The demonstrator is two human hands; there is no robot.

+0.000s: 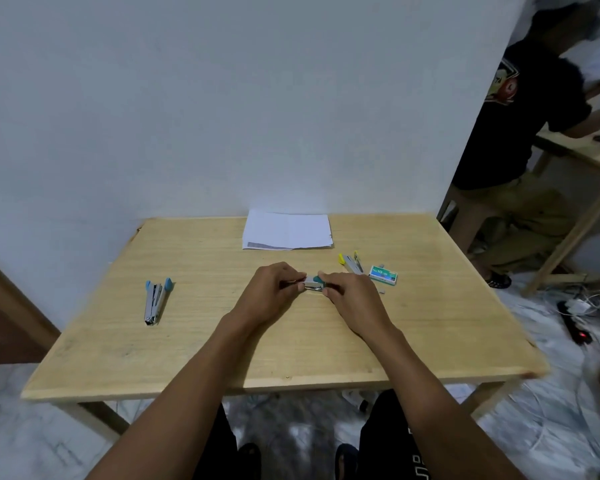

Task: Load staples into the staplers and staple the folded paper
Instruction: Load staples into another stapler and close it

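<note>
A person seated at a pale wooden table (222,341) holds a small teal-and-silver stapler (313,284) just above the tabletop's middle with 2 hands. The left hand (274,292) pinches its silver end; the right hand (352,299) curls round its teal end. A blue-tipped metal stapler (156,301) lies swung open, well apart to the left. A yellow-tipped stapler (352,263), also open, lies near right, just beside a green-and-white staple box (382,274). A stack of folded white paper (286,230) sits at the far edge by the wall. At far right, a person in a black T-shirt (520,116) leans over a second wooden table (589,154).
</note>
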